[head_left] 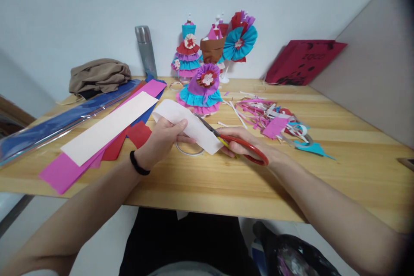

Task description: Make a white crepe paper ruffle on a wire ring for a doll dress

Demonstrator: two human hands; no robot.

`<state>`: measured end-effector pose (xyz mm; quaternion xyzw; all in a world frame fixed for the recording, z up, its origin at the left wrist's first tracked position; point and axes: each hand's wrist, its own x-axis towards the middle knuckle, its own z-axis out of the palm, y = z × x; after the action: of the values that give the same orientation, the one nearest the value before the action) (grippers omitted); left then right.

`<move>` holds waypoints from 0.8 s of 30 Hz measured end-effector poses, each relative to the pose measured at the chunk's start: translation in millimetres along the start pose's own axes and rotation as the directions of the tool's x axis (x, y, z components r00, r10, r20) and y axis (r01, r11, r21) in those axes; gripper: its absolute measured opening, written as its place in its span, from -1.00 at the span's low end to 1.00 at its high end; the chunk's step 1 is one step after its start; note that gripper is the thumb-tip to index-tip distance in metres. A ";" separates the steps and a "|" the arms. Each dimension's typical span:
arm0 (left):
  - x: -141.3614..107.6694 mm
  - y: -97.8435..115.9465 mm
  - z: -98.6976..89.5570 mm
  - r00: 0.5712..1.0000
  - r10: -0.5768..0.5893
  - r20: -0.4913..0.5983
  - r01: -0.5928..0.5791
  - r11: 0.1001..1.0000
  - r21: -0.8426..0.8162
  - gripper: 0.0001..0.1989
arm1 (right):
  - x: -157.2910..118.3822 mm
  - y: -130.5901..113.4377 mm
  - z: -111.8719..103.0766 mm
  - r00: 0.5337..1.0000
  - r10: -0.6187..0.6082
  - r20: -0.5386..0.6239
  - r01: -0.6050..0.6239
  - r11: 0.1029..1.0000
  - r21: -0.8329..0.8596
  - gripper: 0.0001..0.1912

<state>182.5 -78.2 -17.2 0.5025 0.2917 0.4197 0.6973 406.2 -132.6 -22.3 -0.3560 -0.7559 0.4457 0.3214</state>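
My left hand (166, 136), with a black band at the wrist, pinches a white strip of paper (190, 125) between thumb and fingers. The strip curls over at its far left end. In my right hand (239, 138) is a pair of scissors (247, 151) with red and yellow handles. Their blades lie along the right part of the strip; whether they are cutting into it I cannot tell. Just beyond the strip stands a small paper dress (203, 88) in purple, blue and pink with a flower on it. A roll of tape (189, 148) lies partly hidden beneath my left hand.
Cream, pink, red and blue paper strips (110, 127) lie at left beside a plastic-wrapped blue pack (64, 114). Paper scraps (274, 123) are heaped at right. More dressed stands (188, 54), a bottle (146, 51), brown cloth (98, 75) and a red bag (304, 62) line the wall.
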 end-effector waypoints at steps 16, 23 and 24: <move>-1.4 1.4 0.0 1.000 0.002 0.014 -0.003 0.999 0.048 -0.75 | -0.4 2.0 3.6 0.999 0.033 0.022 -0.035 0.994 0.104 -0.43; -1.6 2.0 0.0 1.000 0.001 0.017 -0.002 0.999 0.037 -0.65 | -2.0 7.7 2.4 1.000 0.007 0.021 -0.009 0.993 0.121 -0.47; -1.5 1.9 0.1 1.000 0.002 0.019 -0.002 0.999 0.038 -0.66 | -2.1 8.4 2.3 1.000 0.008 0.026 -0.011 0.993 0.122 -0.47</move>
<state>181.3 -79.4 -15.4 0.5197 0.2925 0.4103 0.6900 407.6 -132.4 -31.1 -0.3335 -0.7296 0.4970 0.3308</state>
